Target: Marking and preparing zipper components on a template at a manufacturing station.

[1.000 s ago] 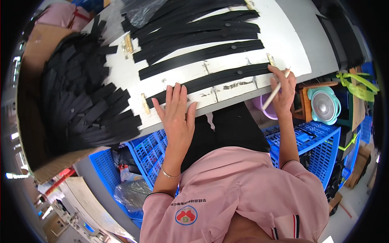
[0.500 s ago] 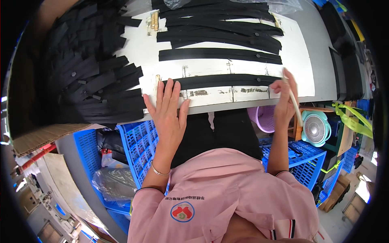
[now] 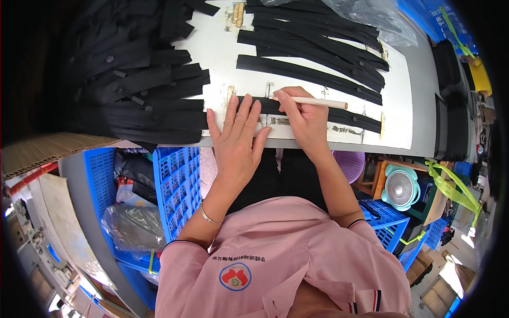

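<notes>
A black fabric strip (image 3: 347, 116) lies along the near edge of a white board (image 3: 396, 106) that carries dark marking lines. My left hand (image 3: 238, 140) rests flat on the strip's left end, fingers spread. Just to its right, my right hand (image 3: 309, 124) is closed round a white pencil (image 3: 321, 102). The pencil's tip points left and is at the strip, close to a marking line; whether it touches the cloth I cannot tell. Several more black strips (image 3: 313, 77) lie on the board beyond, one by itself and the others overlapping.
A large heap of black strips (image 3: 132, 79) covers the left of the table beside a cardboard box edge (image 3: 58, 153). Clear plastic (image 3: 366, 18) lies at the back. Below the table are blue crates (image 3: 177, 185), a purple basket (image 3: 349, 164) and a small turquoise fan (image 3: 401, 186).
My right hand has moved left from the strip's right end to beside my left hand. The pencil has swung from hanging downward to lying nearly level, tip at the strip. The view has shifted.
</notes>
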Tool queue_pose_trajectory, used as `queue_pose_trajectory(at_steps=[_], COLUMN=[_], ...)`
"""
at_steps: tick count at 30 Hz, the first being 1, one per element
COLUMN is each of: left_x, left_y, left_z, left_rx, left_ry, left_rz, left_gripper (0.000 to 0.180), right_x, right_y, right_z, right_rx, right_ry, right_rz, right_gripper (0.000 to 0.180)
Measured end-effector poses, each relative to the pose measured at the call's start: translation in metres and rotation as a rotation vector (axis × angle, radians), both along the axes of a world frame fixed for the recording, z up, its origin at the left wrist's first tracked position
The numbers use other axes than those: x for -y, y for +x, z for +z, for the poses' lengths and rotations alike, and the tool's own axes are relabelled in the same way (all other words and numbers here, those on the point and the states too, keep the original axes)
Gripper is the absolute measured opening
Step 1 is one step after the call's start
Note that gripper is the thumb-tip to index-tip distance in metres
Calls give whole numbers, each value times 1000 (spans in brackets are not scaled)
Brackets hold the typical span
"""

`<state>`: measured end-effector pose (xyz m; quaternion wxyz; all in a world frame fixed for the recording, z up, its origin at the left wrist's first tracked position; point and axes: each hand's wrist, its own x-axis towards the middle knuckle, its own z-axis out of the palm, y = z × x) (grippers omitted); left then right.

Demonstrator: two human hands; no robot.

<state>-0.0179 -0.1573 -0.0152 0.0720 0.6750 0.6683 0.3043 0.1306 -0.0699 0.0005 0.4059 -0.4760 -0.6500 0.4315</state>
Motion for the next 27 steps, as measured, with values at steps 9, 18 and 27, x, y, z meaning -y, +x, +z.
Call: queue_pose_trajectory(at_steps=[9,18,27], left_x=[-1,-1,-1], left_y=[-1,0,0], left_z=[0,-1,0], left_rx=[12,-4,-21], left_ry=[21,18,1], left_rz=[-5,-2,-15], left_gripper=[50,50,49], right_x=[-1,2,6], right_y=[-5,0,17], right_z=[-6,-2,6], right_rx=[12,-16,24], right_ry=[87,85,-42], right_rz=[6,104,135], right_gripper=[17,19,18])
